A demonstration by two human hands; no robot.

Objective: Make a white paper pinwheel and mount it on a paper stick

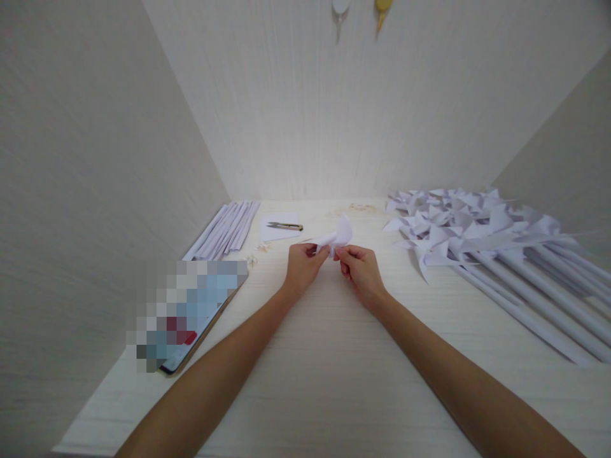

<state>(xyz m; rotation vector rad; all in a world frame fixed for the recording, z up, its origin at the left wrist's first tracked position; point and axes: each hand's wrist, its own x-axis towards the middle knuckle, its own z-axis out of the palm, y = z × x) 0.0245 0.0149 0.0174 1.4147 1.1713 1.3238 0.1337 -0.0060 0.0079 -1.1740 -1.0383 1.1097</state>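
In front of me, over the middle of the table, a curled piece of white paper (pixel 343 231) is held between my two hands. It has a rounded flap standing up and a folded part pointing left. My left hand (pixel 304 262) pinches its lower left side, closed with thumb and fingers together. On the lower right my right hand (pixel 360 267) is also closed, gripping the paper between thumb and fingertips. The fingers hide part of its lower edge.
Thread snips (pixel 285 226) lie on white paper squares (pixel 279 235) beyond my left hand. Rolled paper sticks (pixel 229 229) are further left, near a blurred phone (pixel 205 318). Finished paper pinwheels (pixel 458 222) on sticks pile up at right. Small brownish bits (pixel 361 208) lie near the wall.
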